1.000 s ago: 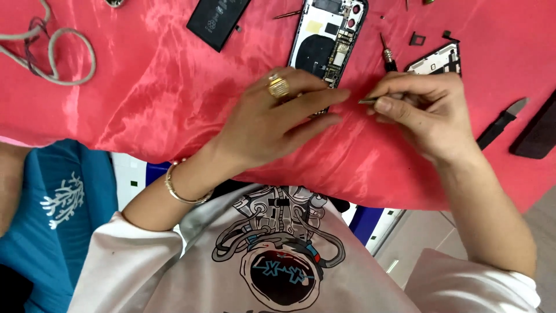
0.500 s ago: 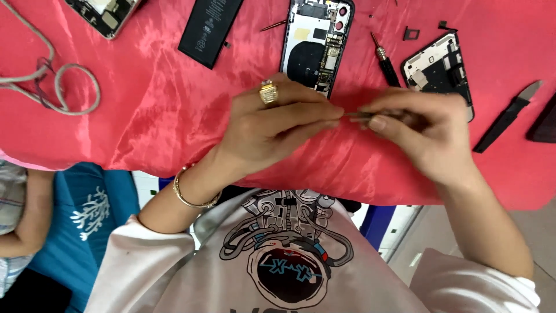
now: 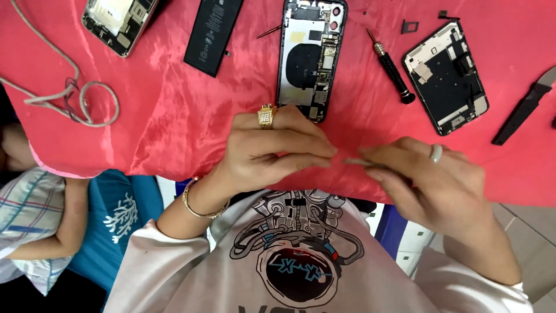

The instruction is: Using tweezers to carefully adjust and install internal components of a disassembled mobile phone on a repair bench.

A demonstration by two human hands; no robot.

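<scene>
Slim tool (image 3: 359,163) in right hand (image 3: 431,179) grip

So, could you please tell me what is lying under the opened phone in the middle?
The opened phone body lies flat on the wrinkled red satin cloth. The cloth covers whatever surface is beneath it. The left hand overlaps its lower edge.

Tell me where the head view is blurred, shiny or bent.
Head view: motion blur smears the right hand and the thin tool it pinches; soft sheen patches on the creased red cloth; the opened phone and battery stay sharp; wide-lens bending at the edges.
</scene>
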